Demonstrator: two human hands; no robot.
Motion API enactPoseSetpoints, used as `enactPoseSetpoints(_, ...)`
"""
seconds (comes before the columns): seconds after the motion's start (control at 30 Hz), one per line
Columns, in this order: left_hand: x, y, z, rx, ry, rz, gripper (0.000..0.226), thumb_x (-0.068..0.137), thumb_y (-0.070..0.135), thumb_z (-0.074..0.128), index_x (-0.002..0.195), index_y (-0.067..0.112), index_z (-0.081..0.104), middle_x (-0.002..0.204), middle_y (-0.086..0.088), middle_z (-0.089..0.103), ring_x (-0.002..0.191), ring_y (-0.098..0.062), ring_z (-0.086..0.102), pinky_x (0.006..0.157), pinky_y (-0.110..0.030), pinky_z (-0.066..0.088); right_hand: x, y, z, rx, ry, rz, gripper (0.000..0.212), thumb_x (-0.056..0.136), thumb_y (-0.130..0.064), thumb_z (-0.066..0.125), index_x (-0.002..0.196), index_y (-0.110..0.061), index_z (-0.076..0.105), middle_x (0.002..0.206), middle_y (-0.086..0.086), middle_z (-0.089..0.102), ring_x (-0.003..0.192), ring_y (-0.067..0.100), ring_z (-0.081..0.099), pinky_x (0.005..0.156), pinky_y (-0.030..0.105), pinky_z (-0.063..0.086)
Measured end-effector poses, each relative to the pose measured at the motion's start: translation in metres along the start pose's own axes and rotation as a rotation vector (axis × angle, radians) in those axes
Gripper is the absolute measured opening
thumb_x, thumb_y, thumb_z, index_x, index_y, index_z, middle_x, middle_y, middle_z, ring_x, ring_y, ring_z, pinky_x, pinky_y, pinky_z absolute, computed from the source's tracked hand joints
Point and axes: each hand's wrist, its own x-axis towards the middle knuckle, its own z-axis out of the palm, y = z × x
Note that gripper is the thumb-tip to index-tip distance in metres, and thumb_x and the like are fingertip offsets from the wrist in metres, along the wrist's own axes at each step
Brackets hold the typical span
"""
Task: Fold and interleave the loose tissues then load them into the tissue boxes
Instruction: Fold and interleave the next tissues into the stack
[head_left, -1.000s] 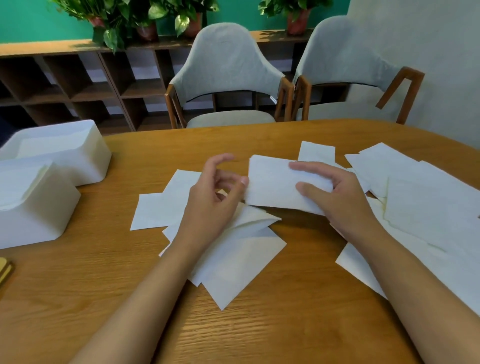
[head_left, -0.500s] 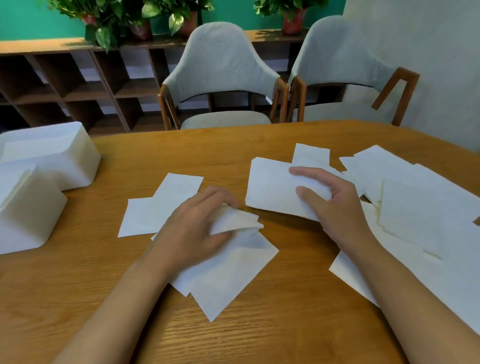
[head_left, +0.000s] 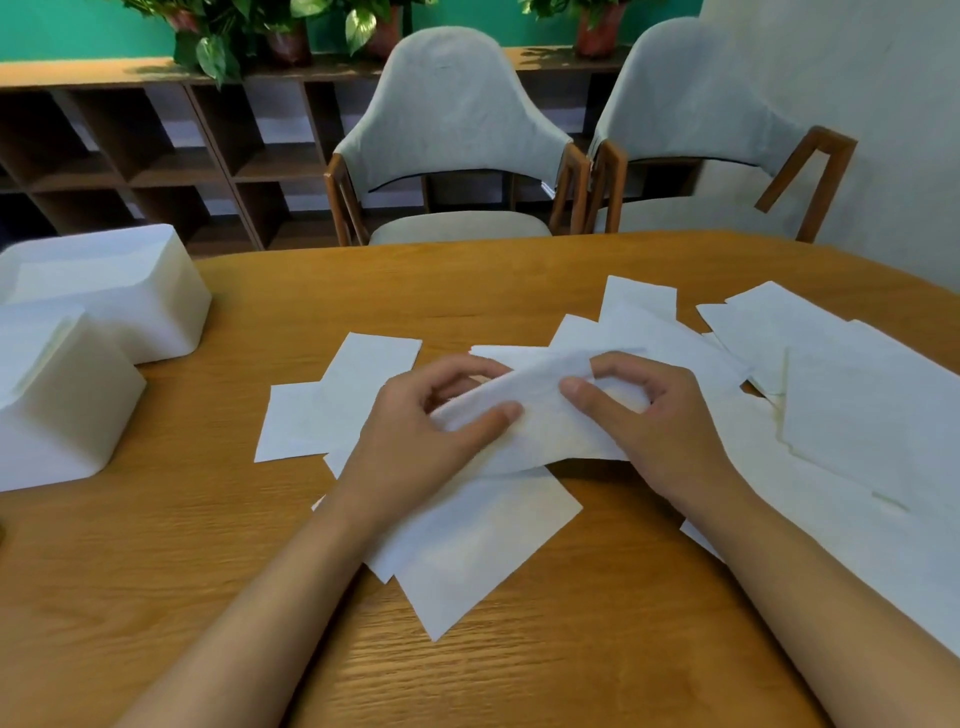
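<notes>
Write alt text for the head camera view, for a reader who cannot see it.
The left hand and right hand pinch one tissue between them above loose tissues scattered on a wooden table. Two white tissue boxes stand at the left.

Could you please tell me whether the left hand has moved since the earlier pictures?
Yes. The left hand has shifted right, away from the tissue boxes, and pinches the folded tissue.

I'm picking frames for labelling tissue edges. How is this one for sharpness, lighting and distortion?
Head view: soft, even light, faint shadows on the table, no hard glare. Head view: wide-angle distortion bows the table's far edge and tilts the chairs. Head view: the folded tissue pinched by the left hand and right hand looks slightly soft; the overlapping tissues at right merge into one white mass.
</notes>
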Motion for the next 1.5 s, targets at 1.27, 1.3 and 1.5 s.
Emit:
enactPoseSetpoints(1.27, 0.002, -0.002, 0.011, -0.205, 0.178, -0.122, 0.041, 0.092, 0.036, 0.074, 0.131, 0.031, 0.060, 0.101, 0.020, 0.068, 0.094, 0.003, 0.064, 0.075, -0.016, 0.052, -0.001, -0.010, -0.004, -0.049, -0.042, -0.197, 0.051, 0.099, -0.029, 0.062, 0.132, -0.061, 0.040, 0.127, -0.059, 0.030, 0.119, -0.027, 0.031, 0.092, -0.001, 0.036)
enactPoseSetpoints(1.3, 0.002, -0.001, 0.009, -0.244, 0.140, -0.123, 0.038, 0.095, 0.031, 0.073, 0.131, 0.028, 0.061, 0.087, 0.012, 0.068, 0.081, -0.002, 0.064, 0.069, -0.016, 0.049, -0.001, -0.010, -0.006, -0.036, -0.057, -0.195, 0.047, 0.099, -0.030, 0.061, 0.131, -0.061, 0.044, 0.128, -0.056, 0.034, 0.119, -0.024, 0.035, 0.091, -0.001, 0.037)
enactPoseSetpoints(1.5, 0.001, 0.004, 0.001, -0.273, 0.108, -0.068, 0.037, 0.097, 0.020, 0.072, 0.132, 0.027, 0.061, 0.087, -0.027, 0.068, 0.075, -0.038, 0.064, 0.069, -0.041, 0.048, -0.002, -0.002, -0.005, 0.000, -0.142, -0.119, 0.026, 0.098, -0.026, 0.063, 0.107, -0.049, 0.070, 0.120, -0.042, 0.057, 0.115, -0.016, 0.046, 0.085, -0.001, 0.040)
